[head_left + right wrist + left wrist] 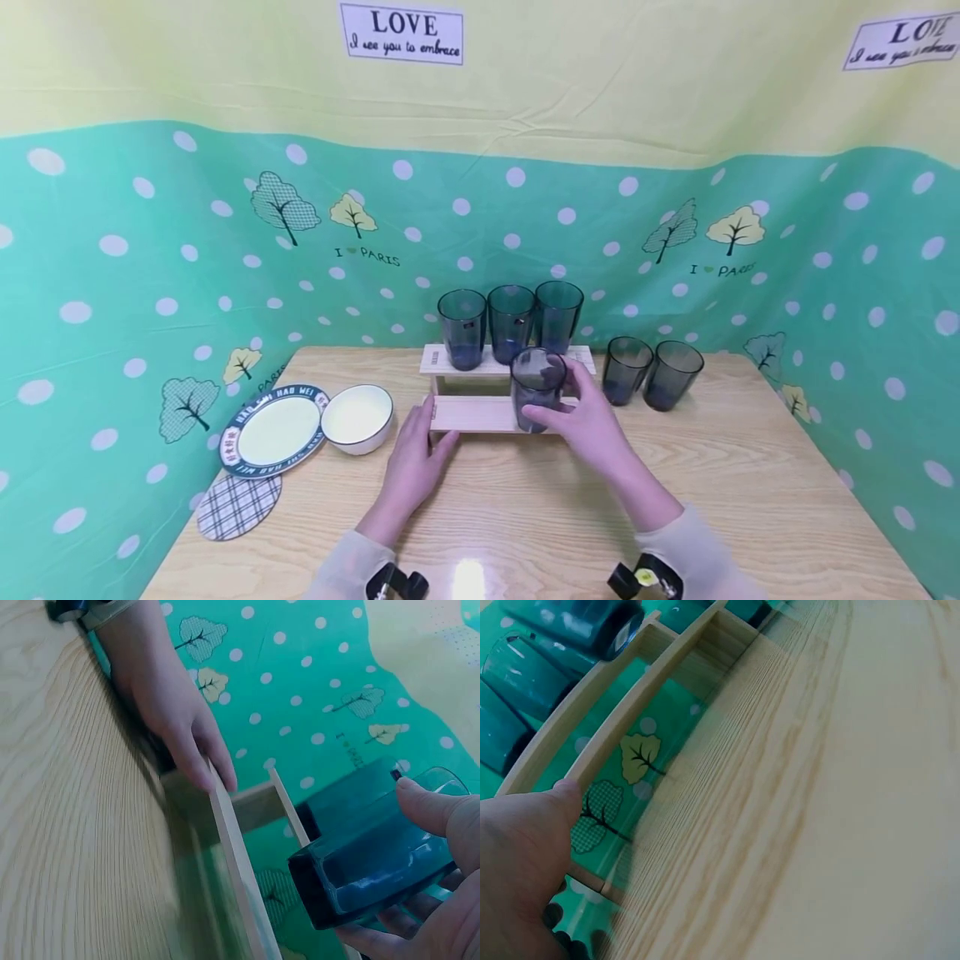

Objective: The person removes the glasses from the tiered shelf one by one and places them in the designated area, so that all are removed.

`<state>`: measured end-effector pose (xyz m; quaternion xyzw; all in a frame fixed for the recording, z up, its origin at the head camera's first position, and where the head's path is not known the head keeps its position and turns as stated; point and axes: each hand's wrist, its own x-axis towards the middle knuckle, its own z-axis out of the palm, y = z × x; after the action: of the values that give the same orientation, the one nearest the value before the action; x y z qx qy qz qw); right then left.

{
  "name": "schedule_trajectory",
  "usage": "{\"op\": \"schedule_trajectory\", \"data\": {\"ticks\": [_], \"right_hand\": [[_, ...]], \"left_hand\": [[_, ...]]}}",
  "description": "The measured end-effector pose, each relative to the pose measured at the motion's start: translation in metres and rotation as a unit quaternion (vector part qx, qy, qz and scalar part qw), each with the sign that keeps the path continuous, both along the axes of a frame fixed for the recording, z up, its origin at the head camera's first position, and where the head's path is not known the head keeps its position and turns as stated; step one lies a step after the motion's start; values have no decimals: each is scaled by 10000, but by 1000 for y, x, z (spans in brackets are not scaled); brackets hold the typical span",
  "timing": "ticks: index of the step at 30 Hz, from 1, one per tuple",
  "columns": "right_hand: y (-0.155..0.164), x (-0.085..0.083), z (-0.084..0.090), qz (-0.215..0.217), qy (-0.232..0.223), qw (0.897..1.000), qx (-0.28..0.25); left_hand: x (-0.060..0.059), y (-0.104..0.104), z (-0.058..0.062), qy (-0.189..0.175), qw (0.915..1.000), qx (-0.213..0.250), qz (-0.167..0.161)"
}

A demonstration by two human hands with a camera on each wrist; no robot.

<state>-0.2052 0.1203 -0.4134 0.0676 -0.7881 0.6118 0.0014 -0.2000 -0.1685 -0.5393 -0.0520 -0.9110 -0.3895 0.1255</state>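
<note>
While the table [750,467] carries everything, the two-step wooden rack [480,412] stands at its far middle, with three dark tumblers [510,323] on the upper step and two more [651,373] on the table to the right. Step in hand, as I judge it: seating a held tumbler [537,388] on the lower step, right end. Right hand [592,421] has fingers and thumb curled round this tumbler; whether its base touches the step yet I cannot tell. Left hand [416,454] lies with straight fingers against the rack's left end, steadying it, holding nothing. Next move likely calls for lowering the tumbler upright, square on the step, then loosening the fingers without tipping it
</note>
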Motion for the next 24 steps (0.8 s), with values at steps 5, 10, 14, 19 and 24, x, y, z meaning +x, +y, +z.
{"op": "schedule_trajectory", "data": {"ticks": [5,10,14,19,24], "right_hand": [[26,5,7,-42,67,9998,158],[54,7,11,-247,-11,9987,451],[74,9,12,-367,42,9974,617],[100,11,13,-534,26,9946,886],[122,15,14,-806,-96,9903,1129]], "left_hand": [[0,0,0,3,10000,-36,13],[-1,-1,0,-7,10000,-22,-16],[-1,-1,0,21,10000,-16,-32],[0,-1,0,-53,10000,-5,-21],[0,-1,0,-6,10000,29,-36]]}}
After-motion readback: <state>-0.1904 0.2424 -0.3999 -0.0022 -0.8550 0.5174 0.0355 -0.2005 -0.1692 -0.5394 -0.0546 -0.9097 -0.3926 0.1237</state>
